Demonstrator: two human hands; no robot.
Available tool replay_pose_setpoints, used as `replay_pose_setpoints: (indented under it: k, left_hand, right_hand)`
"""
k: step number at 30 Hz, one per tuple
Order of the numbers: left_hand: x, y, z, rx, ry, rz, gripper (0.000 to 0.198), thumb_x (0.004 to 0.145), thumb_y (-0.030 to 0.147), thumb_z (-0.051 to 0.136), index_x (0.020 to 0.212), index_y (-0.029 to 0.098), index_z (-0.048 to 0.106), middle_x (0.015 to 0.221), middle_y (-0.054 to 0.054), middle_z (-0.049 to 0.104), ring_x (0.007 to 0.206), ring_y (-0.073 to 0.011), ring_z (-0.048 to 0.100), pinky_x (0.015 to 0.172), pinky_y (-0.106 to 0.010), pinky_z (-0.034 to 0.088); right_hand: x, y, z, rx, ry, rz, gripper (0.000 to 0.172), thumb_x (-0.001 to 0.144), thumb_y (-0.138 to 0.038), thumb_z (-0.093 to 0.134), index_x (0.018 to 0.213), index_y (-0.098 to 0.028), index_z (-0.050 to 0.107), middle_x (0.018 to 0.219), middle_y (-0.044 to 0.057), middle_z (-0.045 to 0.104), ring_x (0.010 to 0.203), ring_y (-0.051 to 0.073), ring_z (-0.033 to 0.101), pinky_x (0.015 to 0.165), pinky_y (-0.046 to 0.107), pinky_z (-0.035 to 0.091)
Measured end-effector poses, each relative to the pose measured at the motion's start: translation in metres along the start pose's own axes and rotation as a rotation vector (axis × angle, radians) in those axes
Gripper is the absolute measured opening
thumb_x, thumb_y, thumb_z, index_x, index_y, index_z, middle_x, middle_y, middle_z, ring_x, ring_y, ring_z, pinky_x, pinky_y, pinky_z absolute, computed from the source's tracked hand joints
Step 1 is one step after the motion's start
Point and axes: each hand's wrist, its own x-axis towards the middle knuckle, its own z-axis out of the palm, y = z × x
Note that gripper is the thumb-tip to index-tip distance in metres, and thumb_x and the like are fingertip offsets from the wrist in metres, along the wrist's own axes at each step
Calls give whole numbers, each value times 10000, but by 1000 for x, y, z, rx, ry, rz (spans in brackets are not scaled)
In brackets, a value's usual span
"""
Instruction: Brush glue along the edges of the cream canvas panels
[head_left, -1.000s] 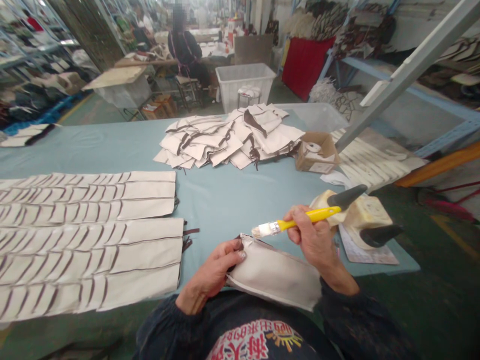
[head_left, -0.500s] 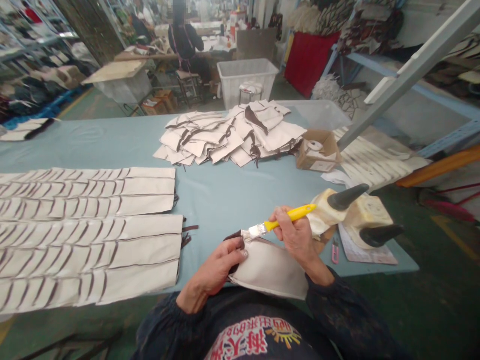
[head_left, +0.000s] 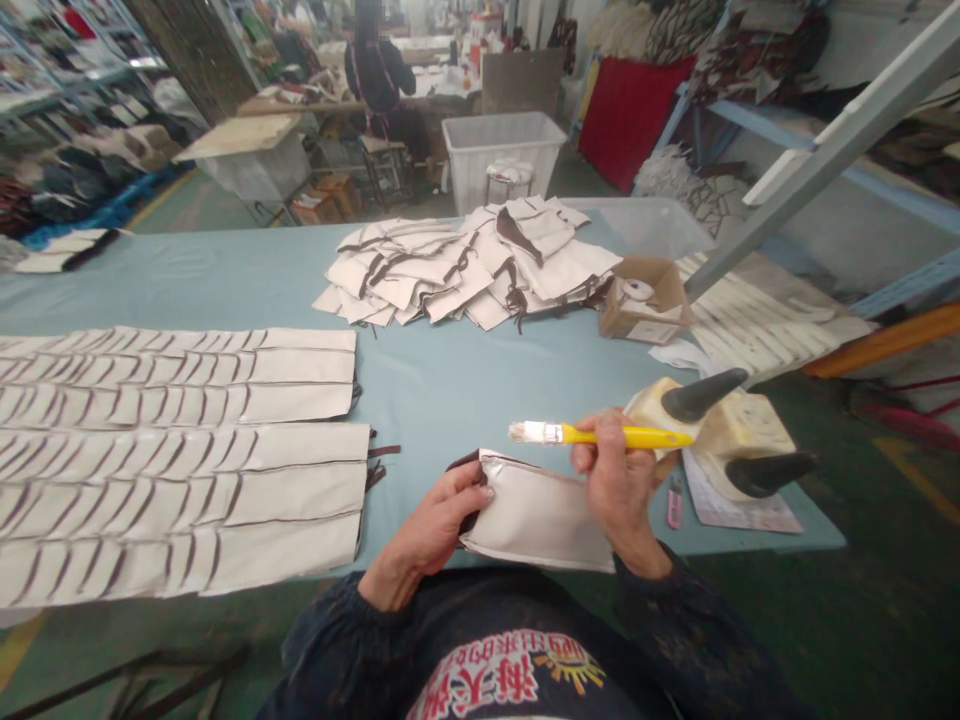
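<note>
My left hand (head_left: 444,510) is closed on the dark-edged left end of a cream fabric piece (head_left: 544,515), thumb on top. The piece lies at the table's front edge, against my body. Raised above its right part, my right hand (head_left: 616,480) grips a paintbrush (head_left: 592,434) by its yellow handle. The brush lies level, its pale, coated bristles pointing left and apart from the fabric. A whitish smear shows along the piece's upper left corner. To the right of my right hand stand two pale yellow blocks with black horn-like handles (head_left: 705,395).
Rows of overlapping cream pieces (head_left: 300,460) cover the table's left. A heap of similar pieces (head_left: 465,265) lies at the back, beside a cardboard box (head_left: 643,300). Small pink snips (head_left: 675,503) lie at right, near a slanted metal post (head_left: 817,150). A person (head_left: 379,75) sits far off.
The paintbrush has lifted off the fabric's left corner and moved up and right with my right hand, turning level. My left hand keeps its hold on the piece.
</note>
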Motion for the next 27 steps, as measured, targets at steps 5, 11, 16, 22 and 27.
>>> replay_pose_setpoints:
  k: [5, 11, 16, 22, 27]
  left_hand:
    - [1, -2, 1, 3, -26, -15, 431, 732, 332, 843, 1113, 138, 792, 912, -60, 771, 718, -128, 604, 667, -211, 444]
    - [2, 1, 2, 8, -30, -27, 437, 745, 325, 830, 1140, 144, 786, 905, -57, 776, 711, -131, 616, 677, -218, 466]
    - [-1, 0, -2, 1, -42, -47, 422, 736, 315, 835, 1116, 136, 790, 895, -59, 772, 691, -116, 605, 639, -199, 443]
    - [-2, 0, -3, 32, -37, -28, 430, 747, 332, 823, 1129, 139, 781, 860, -48, 761, 720, -135, 615, 697, -221, 464]
    - [-6, 3, 1, 54, -20, -17, 372, 733, 331, 820, 1042, 125, 794, 828, -41, 746, 689, -128, 588, 652, -217, 436]
  right_hand:
    - [-8, 2, -6, -7, -176, -54, 474, 978, -596, 580, 710, -208, 626, 435, -65, 453, 368, 98, 412, 386, 215, 330]
    - [-9, 8, 7, -16, -274, -15, 459, 975, -584, 590, 731, -199, 652, 452, -53, 486, 399, 107, 457, 393, 211, 358]
    - [-10, 8, -5, -13, -324, -35, 426, 984, -541, 604, 739, -198, 664, 460, -62, 469, 392, 96, 427, 385, 205, 332]
    - [-11, 13, 10, -89, -353, -73, 414, 998, -512, 573, 732, -204, 651, 483, -56, 481, 411, 105, 437, 401, 221, 342]
    - [-17, 25, 11, -167, -230, -277, 257, 1046, -384, 538, 922, -217, 690, 635, -28, 642, 548, 135, 604, 553, 244, 487]
